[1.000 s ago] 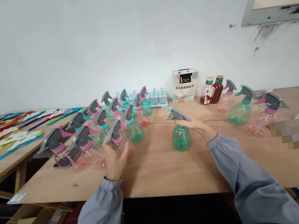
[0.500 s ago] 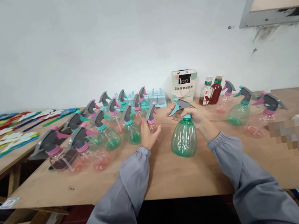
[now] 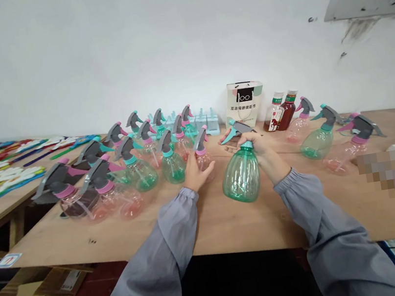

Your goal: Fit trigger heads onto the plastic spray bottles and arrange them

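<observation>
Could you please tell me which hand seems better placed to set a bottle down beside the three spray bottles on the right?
Probably the right hand: it grips a green spray bottle near its neck, closer to those three bottles, while the left hand is farther away, around a pink spray bottle.

From where I stand, the sleeves [image 3: 152,258] are loose, grey-blue; they look plain, creased; the cuffs [image 3: 283,182] are gathered and ruffled. Both hands [image 3: 197,172] are bare.

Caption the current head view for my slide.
At a wooden table, the right hand holds a tilted green spray bottle while the left hand curves around a pink spray bottle.
</observation>
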A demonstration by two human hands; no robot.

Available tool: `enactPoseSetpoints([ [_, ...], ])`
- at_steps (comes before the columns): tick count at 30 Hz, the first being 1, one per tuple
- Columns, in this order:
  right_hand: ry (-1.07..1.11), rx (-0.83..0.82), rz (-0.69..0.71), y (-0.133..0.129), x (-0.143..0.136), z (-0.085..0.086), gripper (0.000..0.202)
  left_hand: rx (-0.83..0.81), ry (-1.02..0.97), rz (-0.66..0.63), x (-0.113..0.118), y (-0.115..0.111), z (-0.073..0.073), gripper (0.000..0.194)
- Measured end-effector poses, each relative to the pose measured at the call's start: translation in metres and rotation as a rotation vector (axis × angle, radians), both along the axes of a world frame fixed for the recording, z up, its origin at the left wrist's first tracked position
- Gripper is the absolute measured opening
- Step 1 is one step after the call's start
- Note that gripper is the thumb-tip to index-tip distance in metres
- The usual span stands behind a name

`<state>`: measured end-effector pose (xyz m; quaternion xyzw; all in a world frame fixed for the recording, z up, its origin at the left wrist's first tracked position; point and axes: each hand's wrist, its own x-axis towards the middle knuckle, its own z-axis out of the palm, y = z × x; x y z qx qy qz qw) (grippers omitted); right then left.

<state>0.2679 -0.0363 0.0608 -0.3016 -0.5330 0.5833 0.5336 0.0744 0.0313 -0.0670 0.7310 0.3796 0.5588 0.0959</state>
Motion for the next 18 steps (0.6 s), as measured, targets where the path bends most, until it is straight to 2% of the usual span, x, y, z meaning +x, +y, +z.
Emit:
enactPoseSetpoints([
  [7,0.017,-0.078,0.066,-0.005,0.002,0.001,0.03,-0.004,-0.011,-0.033,-0.001,-0.001,0.0,0.063],
  [12,0.008,0.006,0.037,-0.004,0.004,-0.001,0.027,-0.025,-0.012,-0.034,-0.002,-0.001,0.0,0.064],
  [18,-0.038,-0.061,0.019,0.005,0.001,-0.008,0.025,-0.014,-0.009,-0.061,-0.001,-0.003,0.001,0.063],
])
